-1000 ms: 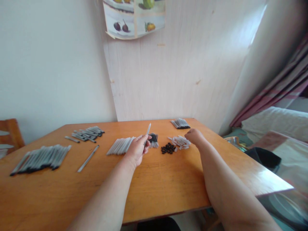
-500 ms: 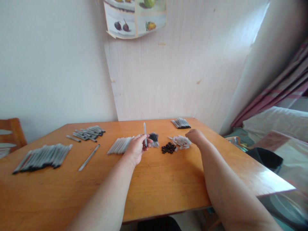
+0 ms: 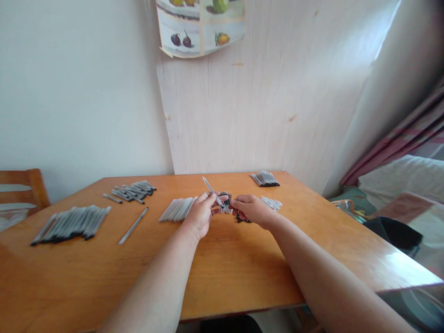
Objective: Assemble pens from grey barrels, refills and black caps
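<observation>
My left hand (image 3: 200,213) is closed on a clear pen barrel (image 3: 211,190) that points up and to the left. My right hand (image 3: 252,210) has its fingers pinched together right beside the left hand, near the barrel's lower end; what it pinches is too small to name. Under both hands lie a bundle of black-tipped refills (image 3: 226,209) and a small heap of black caps (image 3: 243,218), both partly hidden. A row of clear barrels (image 3: 176,209) lies just left of my left hand. White pieces (image 3: 273,202) lie to the right of my right hand.
On the orange wooden table (image 3: 222,259) sit a large pile of grey pens (image 3: 71,224) at the left, a smaller pile (image 3: 133,190) behind it, one lone pen (image 3: 133,225), and a bundle (image 3: 265,179) at the back right. A wooden chair (image 3: 21,187) stands far left. Bedding lies to the right.
My right hand left the white pieces and came left to meet my left hand. The barrel in my left hand tilted from upright to leaning left. The camera shifted slightly.
</observation>
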`<state>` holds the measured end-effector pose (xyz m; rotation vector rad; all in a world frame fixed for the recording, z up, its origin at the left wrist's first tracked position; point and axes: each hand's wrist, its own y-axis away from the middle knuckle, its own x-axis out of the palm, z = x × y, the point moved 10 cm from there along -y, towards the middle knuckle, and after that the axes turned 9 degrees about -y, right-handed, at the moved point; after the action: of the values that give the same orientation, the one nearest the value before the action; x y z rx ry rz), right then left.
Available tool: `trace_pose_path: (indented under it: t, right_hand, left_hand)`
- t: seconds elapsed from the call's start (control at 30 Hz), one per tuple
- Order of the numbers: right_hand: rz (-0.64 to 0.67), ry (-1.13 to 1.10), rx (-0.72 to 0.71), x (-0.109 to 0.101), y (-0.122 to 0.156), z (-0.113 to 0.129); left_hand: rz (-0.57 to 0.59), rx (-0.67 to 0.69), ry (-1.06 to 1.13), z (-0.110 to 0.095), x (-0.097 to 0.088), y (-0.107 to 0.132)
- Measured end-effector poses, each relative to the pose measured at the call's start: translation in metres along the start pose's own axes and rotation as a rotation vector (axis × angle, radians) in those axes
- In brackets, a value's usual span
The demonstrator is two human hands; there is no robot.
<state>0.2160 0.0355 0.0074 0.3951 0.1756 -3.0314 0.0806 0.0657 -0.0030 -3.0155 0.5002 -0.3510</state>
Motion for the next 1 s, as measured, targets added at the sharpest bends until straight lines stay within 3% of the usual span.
trace_pose_path:
  t: [0.07,0.17,0.53,1.0]
  right_hand:
    - [0.120,-0.052,0.002,0.022,0.004,0.001]
    - [0.176,-0.121,-0.009,0.032,0.006,0.002]
    - [0.055,-0.294,-0.018,0.026,0.004,0.002]
    - [-0.131,-0.006,-0.214,0.013,0.010,0.023]
  left_hand:
    - [0.016,0.014,0.001,-0.001,0.002,0.000]
    - [0.032,0.024,0.013,-0.001,0.005,0.001]
    - [0.020,0.047,-0.010,-0.008,0.005,0.003]
    - [-0.050,0.070,0.082,-0.011,0.001,0.001]
